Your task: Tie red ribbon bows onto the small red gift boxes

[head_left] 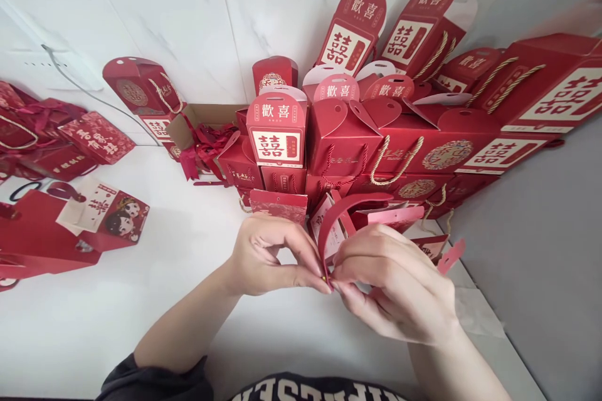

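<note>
My left hand (270, 257) and my right hand (397, 279) meet above the white table, thumbs and fingertips pinched together. Between them is the end of a red strap (328, 232), with a small gold stud (325, 278) showing at the left fingertips. From there the strap curves upward and bends over to the right. Just beyond my fingers lies an opened red gift box (329, 229) with a printed white panel, partly hidden by the strap and my right hand. A pink-red card flap (451, 255) sticks out past my right knuckles.
Stacked red gift boxes (437, 147) with rope handles line the wall. A cardboard carton (216, 114) holds red ribbons (207, 144). More red boxes and a box with cartoon faces (125, 216) lie at the left. A grey panel (540, 232) borders the right side.
</note>
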Tool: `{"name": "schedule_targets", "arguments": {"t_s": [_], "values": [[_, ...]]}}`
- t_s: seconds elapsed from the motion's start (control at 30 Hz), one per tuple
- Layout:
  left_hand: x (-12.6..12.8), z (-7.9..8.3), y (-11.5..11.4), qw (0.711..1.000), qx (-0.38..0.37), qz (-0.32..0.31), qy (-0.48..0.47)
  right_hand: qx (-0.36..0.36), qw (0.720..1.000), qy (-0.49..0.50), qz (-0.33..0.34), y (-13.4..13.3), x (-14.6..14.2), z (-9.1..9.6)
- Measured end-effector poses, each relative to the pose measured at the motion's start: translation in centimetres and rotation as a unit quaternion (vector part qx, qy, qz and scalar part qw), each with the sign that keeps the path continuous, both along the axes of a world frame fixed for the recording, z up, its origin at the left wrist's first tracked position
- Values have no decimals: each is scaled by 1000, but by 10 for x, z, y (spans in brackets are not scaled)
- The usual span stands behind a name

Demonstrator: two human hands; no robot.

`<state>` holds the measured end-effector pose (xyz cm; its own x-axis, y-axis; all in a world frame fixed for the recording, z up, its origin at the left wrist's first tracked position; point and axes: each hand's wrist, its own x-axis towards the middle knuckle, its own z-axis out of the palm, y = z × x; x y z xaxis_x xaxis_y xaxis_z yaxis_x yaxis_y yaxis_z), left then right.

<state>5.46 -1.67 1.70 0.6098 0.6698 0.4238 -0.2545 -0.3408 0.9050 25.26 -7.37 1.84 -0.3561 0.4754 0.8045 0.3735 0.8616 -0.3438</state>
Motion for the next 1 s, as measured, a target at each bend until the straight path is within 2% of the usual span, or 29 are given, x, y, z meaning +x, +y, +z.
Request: {"name": "schedule_targets", "arguments": {"t_s": [0.07,0.23,0.47,0.6,0.77,0.87,1.0], "values": [[1,-1,-1,1000,2,19,8,-6,1000,10,6,0,0,0],[1,-3,-2,1000,-21,-8,15,-37,996,68,53,4,2,-1],[3,-1,1,999,-16,-26,-17,-43,994,56,86,9,3,2],[6,-4,3,999,8,-11,-29,-23,995,56,76,9,0,1],[7,-9,5,999,33,26,-30,41,997,55,27,8,-5,-5],[7,-11,6,995,37,-16,-89,30,998,58,22,9,-4,-5],[8,-8,6,985,-94,-113,-93,18,998,62,2,14,0,-1]]}}
